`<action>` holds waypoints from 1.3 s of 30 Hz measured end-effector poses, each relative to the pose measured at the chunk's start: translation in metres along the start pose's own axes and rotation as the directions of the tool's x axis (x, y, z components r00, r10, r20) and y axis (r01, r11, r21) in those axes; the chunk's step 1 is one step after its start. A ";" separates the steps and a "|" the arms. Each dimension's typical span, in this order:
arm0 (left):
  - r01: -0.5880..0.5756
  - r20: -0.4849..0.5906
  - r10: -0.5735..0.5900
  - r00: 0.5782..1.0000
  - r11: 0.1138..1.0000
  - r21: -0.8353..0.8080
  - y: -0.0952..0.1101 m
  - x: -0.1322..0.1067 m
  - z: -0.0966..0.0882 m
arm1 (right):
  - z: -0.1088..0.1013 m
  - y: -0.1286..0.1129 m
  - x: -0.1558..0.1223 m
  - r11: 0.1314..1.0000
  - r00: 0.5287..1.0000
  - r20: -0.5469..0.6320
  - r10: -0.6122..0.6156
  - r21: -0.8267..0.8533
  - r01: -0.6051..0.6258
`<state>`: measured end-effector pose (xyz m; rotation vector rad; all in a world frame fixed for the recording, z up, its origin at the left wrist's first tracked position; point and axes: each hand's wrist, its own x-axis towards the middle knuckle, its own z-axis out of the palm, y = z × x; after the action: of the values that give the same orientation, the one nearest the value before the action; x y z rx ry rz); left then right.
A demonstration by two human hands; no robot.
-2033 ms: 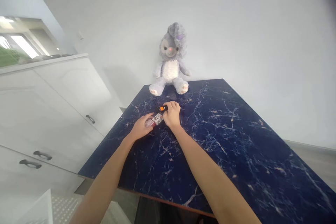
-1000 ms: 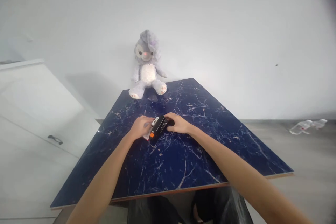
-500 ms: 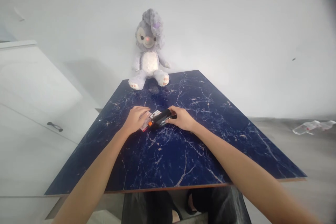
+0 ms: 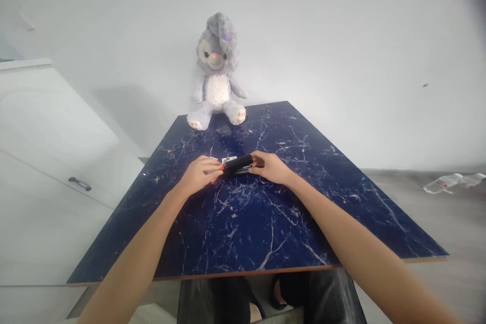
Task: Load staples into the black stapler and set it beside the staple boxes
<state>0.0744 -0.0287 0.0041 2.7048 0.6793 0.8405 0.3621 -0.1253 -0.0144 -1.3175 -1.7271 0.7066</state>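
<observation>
A small black device with an orange tip [image 4: 238, 163] is held level just above the dark blue marbled table [image 4: 266, 223], between both hands. My right hand [image 4: 272, 167] grips its right end with fingers closed. My left hand [image 4: 200, 174] is curled at its left, orange end, fingers pinched there. Under and behind the device a small white and red card or packet [image 4: 228, 159] peeks out on the tabletop, mostly hidden by my left hand.
A grey-purple plush rabbit [image 4: 216, 74] sits at the table's far edge against the white wall. White cabinets with dark handles [image 4: 79, 184] stand to the left. Clear plastic bottles [image 4: 450, 181] lie on the floor at the right.
The black device has turned from a slant to lying level between both hands. My left hand has closed on its orange end and now covers most of the small packet.
</observation>
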 end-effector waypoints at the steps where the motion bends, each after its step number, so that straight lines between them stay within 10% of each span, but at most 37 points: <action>1: -0.016 0.004 0.016 1.000 1.000 -0.004 -0.001 0.001 0.000 | 0.000 0.000 0.000 1.000 1.000 -0.001 0.001 0.004 -0.001; 18: 0.087 0.046 -0.084 0.995 0.994 -0.062 -0.014 -0.003 0.002 | -0.018 0.000 -0.001 0.953 0.997 0.007 0.071 -0.297 -0.066; 29: 0.301 -0.036 -0.299 0.953 0.935 0.188 -0.030 -0.011 -0.018 | -0.035 -0.005 -0.003 0.836 0.972 0.212 -0.106 -0.509 0.202; 39: 0.436 -0.033 -0.438 0.898 0.878 0.197 -0.045 -0.016 -0.019 | -0.040 -0.010 -0.005 0.870 0.998 -0.003 0.055 -0.491 -0.049</action>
<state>0.0356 0.0037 -0.0035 2.5508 1.3746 0.6658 0.3921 -0.1355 0.0124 -1.7084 -1.9653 0.3029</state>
